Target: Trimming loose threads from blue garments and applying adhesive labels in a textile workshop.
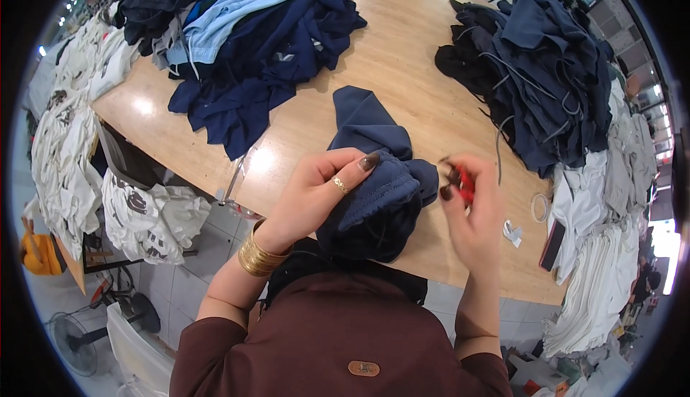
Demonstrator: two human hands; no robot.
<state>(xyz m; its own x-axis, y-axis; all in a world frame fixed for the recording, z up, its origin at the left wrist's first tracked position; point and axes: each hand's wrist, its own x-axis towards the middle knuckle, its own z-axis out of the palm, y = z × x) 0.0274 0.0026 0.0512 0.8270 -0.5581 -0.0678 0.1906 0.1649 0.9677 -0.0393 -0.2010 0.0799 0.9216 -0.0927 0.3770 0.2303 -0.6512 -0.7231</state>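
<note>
A dark navy garment with a gathered, stitched elastic edge lies bunched at the table's near edge, directly before me. My left hand pinches the upper left of that edge between thumb and fingers. Just to the right of the cloth, and apart from it, my right hand is curled around a small red tool. Its shape is mostly hidden in the palm, so the exact kind does not show. Part of the garment stretches away from me across the wood.
A pile of navy and blue garments covers the far left of the table. Dark garments with cords heap up at the right. Near the right edge lie a phone-like dark slab and a white scrap. White clothes hang at the left.
</note>
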